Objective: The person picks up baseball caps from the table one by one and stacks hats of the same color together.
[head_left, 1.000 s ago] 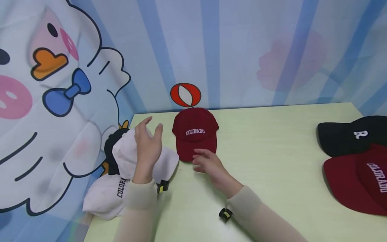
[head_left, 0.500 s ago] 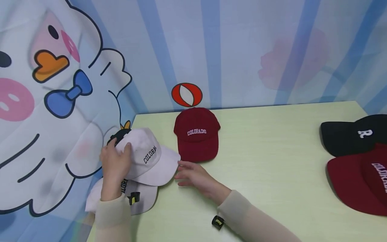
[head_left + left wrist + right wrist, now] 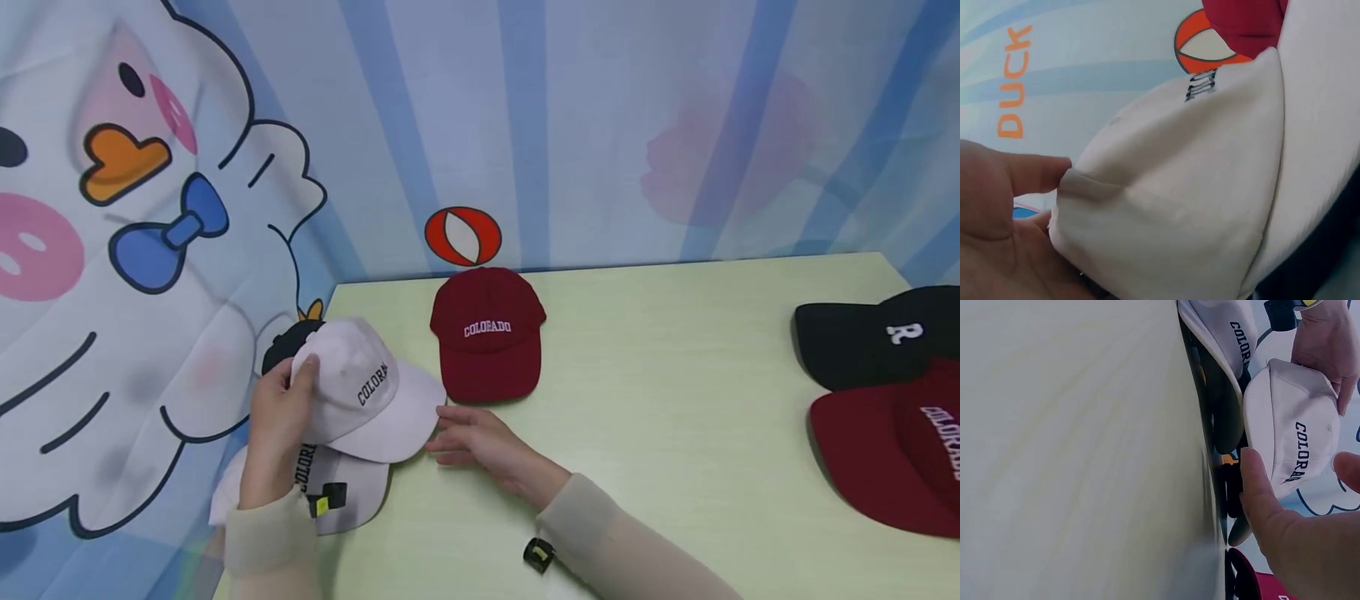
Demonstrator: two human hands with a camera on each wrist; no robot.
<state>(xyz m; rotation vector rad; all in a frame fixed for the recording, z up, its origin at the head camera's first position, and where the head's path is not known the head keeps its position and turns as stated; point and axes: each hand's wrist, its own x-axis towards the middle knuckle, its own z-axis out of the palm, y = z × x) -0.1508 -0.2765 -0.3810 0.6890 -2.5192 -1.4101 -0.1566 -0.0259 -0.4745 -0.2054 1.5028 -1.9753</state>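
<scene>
A white cap (image 3: 347,362) with dark lettering lies at the left of the table, its brim pointing right. My left hand (image 3: 279,429) pinches the back of its crown between thumb and fingers. In the left wrist view the fabric folds where the left hand (image 3: 1016,219) grips. My right hand (image 3: 495,454) is held at the front of the brim, fingers loosely extended and fingertips right at its edge. Beneath the gripped cap is a second white cap (image 3: 356,496), partly covered by it and by my left arm. Behind the crown shows part of a black cap (image 3: 291,340).
A maroon cap (image 3: 487,371) lettered COLORADO lies at the back, just beyond the brim. At the right edge are a black cap (image 3: 847,342) with a white R and another maroon cap (image 3: 862,450). A cartoon-printed cloth (image 3: 600,125) hangs behind the pale yellow table (image 3: 675,367).
My left hand has come down from above the white cap and moved left to grip its back. The right hand has moved left from in front of the maroon cap to the white brim.
</scene>
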